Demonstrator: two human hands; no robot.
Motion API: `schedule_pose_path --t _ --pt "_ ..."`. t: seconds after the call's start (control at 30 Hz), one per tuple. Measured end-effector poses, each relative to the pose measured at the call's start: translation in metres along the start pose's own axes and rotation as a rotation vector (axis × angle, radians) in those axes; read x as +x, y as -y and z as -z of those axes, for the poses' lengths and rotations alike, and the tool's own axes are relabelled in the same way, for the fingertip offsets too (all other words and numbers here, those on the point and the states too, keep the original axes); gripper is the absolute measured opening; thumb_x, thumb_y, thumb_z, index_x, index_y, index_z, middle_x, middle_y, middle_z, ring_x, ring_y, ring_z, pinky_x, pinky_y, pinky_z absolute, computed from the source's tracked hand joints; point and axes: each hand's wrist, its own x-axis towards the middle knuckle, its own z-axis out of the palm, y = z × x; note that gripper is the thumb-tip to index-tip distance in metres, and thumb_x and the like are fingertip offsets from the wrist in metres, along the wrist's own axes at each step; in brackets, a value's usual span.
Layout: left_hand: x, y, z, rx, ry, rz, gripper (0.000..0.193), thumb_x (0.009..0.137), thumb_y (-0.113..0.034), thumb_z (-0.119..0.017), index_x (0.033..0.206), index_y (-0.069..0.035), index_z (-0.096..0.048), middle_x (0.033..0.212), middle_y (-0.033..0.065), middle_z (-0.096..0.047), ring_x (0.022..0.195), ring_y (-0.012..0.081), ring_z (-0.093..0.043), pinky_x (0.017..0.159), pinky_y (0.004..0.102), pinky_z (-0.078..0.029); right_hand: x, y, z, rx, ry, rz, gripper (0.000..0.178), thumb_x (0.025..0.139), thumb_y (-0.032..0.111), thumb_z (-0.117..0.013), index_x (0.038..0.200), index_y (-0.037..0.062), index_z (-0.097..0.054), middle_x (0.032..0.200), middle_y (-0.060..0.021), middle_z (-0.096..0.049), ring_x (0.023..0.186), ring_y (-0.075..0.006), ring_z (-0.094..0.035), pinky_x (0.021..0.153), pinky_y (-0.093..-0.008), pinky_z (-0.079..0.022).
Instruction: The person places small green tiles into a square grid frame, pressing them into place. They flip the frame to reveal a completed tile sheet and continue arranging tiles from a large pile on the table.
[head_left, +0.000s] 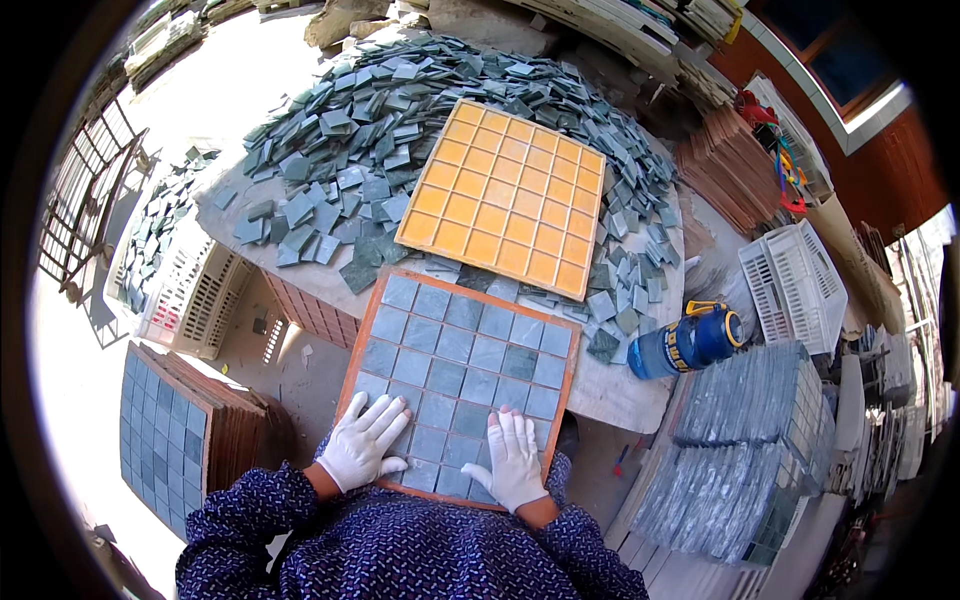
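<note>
A square board of grey-green stone tiles (449, 342) with a reddish-brown rim lies in front of me, its near edge at my body. My left hand (364, 443), in a white glove, rests flat on the tiles near the left edge, fingers spread. On the right side my gloved right hand (509, 461) also lies flat, its thumb out to the side. Neither hand grips anything. Just beyond the board, a yellow grid tray (503, 190) with raised ribs lies tilted, its compartments holding no tiles. Behind and around it spreads a big heap of loose stone tiles (345, 125).
A blue bottle (686, 340) lies on the table's right part. Wrapped tile stacks (720, 455) stand at the right, below a white plastic crate (795, 285). Tiled boards (165, 440) are stacked at the left, near another white crate (195, 305). Reddish-brown boards (727, 170) stand back right.
</note>
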Motion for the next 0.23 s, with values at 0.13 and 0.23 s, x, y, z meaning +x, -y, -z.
schedule_pose_path --t 0.13,0.23 --pt "0.030 0.000 -0.003 -0.030 -0.087 0.029 0.079 0.082 -0.056 -0.054 0.136 0.000 -0.044 0.143 0.0182 -0.042 0.133 0.0331 -0.038 0.111 0.0549 -0.020 0.039 -0.039 0.006 -0.228 -0.072 -0.213 0.098 0.076 0.059 -0.065 0.142 -0.0059 -0.031 0.148 -0.0254 -0.030 0.138 -0.0416 -0.026 0.114 -0.0528 -0.015" --pt "0.082 0.011 -0.003 -0.023 -0.137 0.007 0.074 0.086 -0.055 -0.051 0.139 -0.004 -0.041 0.144 0.0174 -0.041 0.135 0.0333 -0.035 0.113 0.0539 -0.018 0.070 -0.060 0.004 -0.184 -0.094 -0.220 0.098 0.077 0.058 -0.065 0.143 -0.0055 -0.030 0.149 -0.0252 -0.028 0.139 -0.0416 -0.023 0.114 -0.0537 -0.013"
